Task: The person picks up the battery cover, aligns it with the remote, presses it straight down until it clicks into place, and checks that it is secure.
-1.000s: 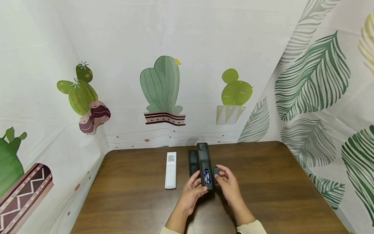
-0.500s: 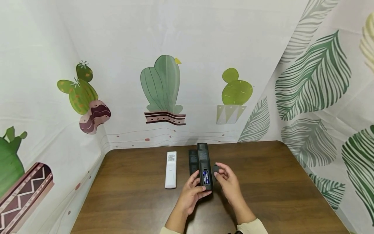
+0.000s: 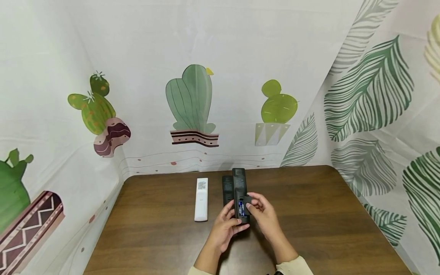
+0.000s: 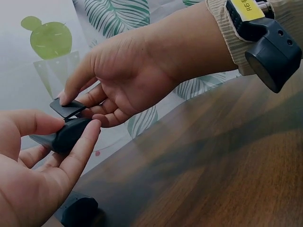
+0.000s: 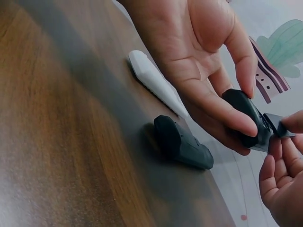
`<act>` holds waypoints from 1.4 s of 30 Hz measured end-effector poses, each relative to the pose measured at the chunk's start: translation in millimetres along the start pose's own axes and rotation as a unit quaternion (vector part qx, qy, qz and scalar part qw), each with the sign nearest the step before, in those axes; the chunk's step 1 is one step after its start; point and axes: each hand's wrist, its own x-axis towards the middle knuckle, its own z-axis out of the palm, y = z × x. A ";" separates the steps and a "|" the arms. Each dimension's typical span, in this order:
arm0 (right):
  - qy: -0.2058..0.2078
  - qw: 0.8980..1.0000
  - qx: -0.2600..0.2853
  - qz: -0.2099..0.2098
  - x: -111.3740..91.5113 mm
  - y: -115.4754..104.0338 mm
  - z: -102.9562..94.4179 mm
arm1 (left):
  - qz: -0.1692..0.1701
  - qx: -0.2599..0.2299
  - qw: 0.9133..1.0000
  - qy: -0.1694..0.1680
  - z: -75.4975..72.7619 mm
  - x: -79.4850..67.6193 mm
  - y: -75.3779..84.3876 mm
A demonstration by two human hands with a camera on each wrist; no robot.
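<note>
My left hand (image 3: 223, 227) grips a black remote control (image 3: 239, 183) near its lower end, back side up. Its battery compartment is uncovered, and batteries (image 3: 241, 208) in blue wrappers show inside. Between thumb and fingers, my right hand (image 3: 266, 215) pinches the small dark battery cover (image 3: 247, 202), which overlaps the right side of the compartment in the head view. In the left wrist view, the cover (image 4: 67, 108) is tilted close over the remote (image 4: 71, 135). The right wrist view shows the cover (image 5: 277, 125) right at the remote's back.
A second black remote (image 3: 227, 189) lies on the brown wooden table (image 3: 154, 229), just left of the held one and partly hidden by it. Farther left lies a white remote (image 3: 201, 200), with a printed label. A patterned cloth (image 3: 233, 95) hangs behind the table.
My right hand has moved left with the battery cover, from beside the remote to over the edge of its compartment. The left hand still holds the remote in nearly the same place.
</note>
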 end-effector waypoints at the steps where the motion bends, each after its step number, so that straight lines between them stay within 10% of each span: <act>1: -0.002 1.000 0.000 -0.002 -0.1 0.2 0.8 | 0.000 0.000 1.000 0.000 -0.3 0.0 -0.1; 42: -0.059 0.994 -0.055 -0.071 -0.3 10.0 6.2 | -0.010 -0.017 1.000 0.008 -3.3 -1.1 0.1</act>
